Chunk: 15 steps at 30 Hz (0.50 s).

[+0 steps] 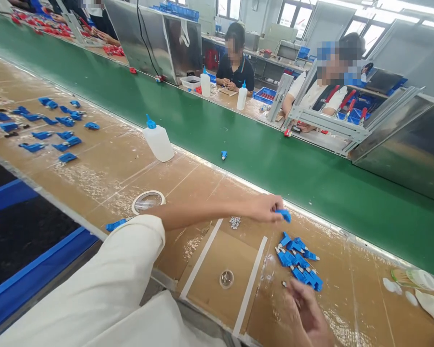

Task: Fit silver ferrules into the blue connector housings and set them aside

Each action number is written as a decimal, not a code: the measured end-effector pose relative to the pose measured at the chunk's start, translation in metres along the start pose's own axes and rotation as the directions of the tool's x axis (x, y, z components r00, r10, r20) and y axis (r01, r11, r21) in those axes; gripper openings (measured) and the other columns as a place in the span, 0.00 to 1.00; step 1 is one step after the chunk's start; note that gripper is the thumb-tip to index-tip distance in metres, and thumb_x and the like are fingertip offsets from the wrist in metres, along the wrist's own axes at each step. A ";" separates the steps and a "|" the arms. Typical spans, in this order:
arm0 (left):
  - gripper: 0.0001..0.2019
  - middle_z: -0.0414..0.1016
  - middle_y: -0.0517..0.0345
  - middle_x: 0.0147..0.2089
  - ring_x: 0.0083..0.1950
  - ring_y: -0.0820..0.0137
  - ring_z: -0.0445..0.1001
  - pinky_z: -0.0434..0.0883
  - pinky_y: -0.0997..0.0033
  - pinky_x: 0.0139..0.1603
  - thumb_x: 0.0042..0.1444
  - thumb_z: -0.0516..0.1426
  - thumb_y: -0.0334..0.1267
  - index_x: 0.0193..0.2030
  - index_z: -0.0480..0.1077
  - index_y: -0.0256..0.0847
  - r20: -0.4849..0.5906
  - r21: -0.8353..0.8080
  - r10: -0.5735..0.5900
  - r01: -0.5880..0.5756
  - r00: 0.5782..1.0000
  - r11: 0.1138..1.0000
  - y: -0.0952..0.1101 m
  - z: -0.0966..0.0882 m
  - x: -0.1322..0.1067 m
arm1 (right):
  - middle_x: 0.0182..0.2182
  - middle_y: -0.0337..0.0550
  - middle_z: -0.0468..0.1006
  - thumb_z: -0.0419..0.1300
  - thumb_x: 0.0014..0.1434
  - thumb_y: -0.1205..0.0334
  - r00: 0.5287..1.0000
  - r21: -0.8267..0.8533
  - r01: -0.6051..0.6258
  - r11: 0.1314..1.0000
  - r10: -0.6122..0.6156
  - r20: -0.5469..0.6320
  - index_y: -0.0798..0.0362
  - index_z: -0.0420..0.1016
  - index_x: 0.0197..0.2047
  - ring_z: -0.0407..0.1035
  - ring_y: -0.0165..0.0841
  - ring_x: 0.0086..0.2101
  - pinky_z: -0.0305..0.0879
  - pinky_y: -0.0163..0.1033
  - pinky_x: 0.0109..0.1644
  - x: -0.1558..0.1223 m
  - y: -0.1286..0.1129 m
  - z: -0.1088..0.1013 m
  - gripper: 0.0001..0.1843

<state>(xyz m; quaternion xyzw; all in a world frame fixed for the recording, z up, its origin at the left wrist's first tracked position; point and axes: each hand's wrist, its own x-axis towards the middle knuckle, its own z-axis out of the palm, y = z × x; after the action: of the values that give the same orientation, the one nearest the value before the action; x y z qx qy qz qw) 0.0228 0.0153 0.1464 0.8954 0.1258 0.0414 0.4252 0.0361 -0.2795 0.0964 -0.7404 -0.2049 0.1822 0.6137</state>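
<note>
My left hand (265, 208) reaches across the brown worktable (137, 168) and pinches a small blue plastic part (284, 215) just above a pile of several like blue parts (299, 262). My right hand (305, 313) rests on the table just below that pile, fingers curled near a small piece; what it holds I cannot make out. A little heap of tiny grey bits (235, 222) lies left of the pile.
A white squeeze bottle (158, 140) with a blue cap stands at the table's far edge. A tape ring (148, 201) lies nearby. More blue parts (47, 125) are spread at far left. The green conveyor belt (275, 159) carries one blue part (223, 155). Other people sit across it.
</note>
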 end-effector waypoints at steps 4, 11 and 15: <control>0.08 0.76 0.59 0.32 0.33 0.70 0.72 0.62 0.74 0.32 0.59 0.60 0.40 0.43 0.69 0.40 0.129 -0.012 0.169 -0.169 0.977 0.986 0.026 0.021 -0.071 | 0.50 0.50 0.82 0.68 0.56 0.42 0.996 0.056 -0.077 0.995 0.074 0.049 0.49 0.76 0.59 0.78 0.42 0.45 0.77 0.43 0.45 0.016 -0.018 0.043 0.31; 0.23 0.75 0.59 0.34 0.35 0.72 0.73 0.69 0.72 0.38 0.48 0.70 0.53 0.38 0.67 0.39 0.235 -0.530 0.059 0.077 0.970 0.845 0.012 0.026 -0.099 | 0.51 0.49 0.81 0.67 0.58 0.47 0.995 0.026 -0.003 1.000 0.001 0.099 0.52 0.79 0.57 0.75 0.44 0.47 0.73 0.43 0.47 0.014 -0.017 0.054 0.28; 0.32 0.77 0.57 0.30 0.30 0.72 0.76 0.73 0.69 0.36 0.37 0.70 0.65 0.34 0.71 0.37 0.475 -0.810 0.137 0.372 0.869 0.452 -0.012 0.032 -0.096 | 0.50 0.47 0.78 0.65 0.61 0.49 0.964 -0.028 0.150 0.988 -0.140 0.224 0.49 0.81 0.54 0.72 0.43 0.49 0.70 0.45 0.52 0.014 -0.016 0.052 0.21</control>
<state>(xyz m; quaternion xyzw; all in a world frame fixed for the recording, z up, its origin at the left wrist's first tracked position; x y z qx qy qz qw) -0.0664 -0.0268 0.1202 0.5113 0.0414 -0.1515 0.8449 0.0201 -0.2265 0.1022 -0.7119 -0.3298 0.2136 0.5821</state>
